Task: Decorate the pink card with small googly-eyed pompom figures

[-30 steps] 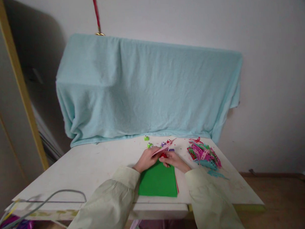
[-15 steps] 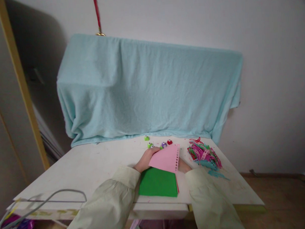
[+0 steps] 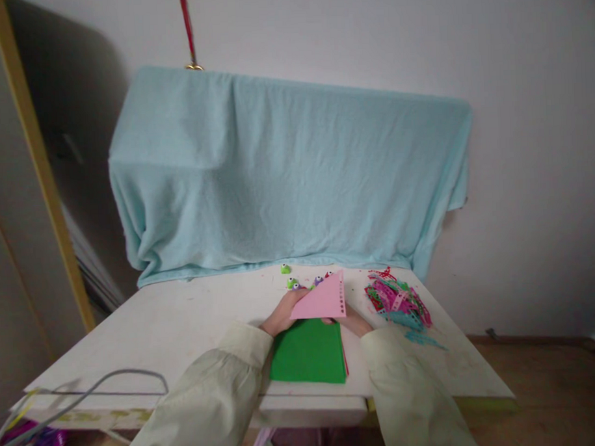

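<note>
Both hands, the left hand and right hand, are pinching a pink paper sheet tilted above the green sheets on the table, and gripping near the edges is probably keeping its punched border uncreased.

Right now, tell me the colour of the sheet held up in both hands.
Pink, with a row of small punched holes along its right edge; the sheet shows in the head view.

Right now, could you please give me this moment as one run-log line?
left hand: holds pink sheet | right hand: under sheet, grip unclear | green paper: flat on table
</note>
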The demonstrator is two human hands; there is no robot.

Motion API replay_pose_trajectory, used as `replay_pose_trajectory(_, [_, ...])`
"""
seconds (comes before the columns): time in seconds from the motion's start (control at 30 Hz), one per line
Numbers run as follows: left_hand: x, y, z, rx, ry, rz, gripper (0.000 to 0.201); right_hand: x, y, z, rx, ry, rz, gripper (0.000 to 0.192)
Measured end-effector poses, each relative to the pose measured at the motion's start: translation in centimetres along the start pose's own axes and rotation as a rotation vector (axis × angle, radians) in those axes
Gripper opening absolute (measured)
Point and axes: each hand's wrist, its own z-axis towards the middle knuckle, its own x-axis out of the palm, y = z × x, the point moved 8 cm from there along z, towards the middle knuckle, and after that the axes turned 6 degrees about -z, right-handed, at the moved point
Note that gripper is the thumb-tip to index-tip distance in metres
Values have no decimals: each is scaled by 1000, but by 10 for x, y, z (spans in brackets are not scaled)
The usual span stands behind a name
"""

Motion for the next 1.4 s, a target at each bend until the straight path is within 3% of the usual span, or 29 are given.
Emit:
replay_pose_trajectory(0.17, [11, 25, -1, -202, 18, -135, 47, 8, 1, 2, 32, 95, 115, 43])
replay_pose_trajectory(0.33, [7, 32, -10, -444, -105, -260, 52, 7, -3, 4, 28, 115, 143, 45])
replay_pose_trajectory(0.43, [7, 34, -13, -523, -122, -290, 53, 7, -6, 5, 41, 117, 120, 47])
replay_pose_trajectory(0.93, [13, 32, -12, -569, -118, -466, 52, 10, 6, 2, 30, 157, 121, 43])
replay_pose_trajectory(1.17, [19, 38, -5, -435, -57, -527, 57, 8, 1, 1, 56, 137, 128, 44])
replay_pose_trajectory(1.4, [22, 53, -5, -428, -83, -515, 56, 9, 2, 1, 34, 151, 114, 44])
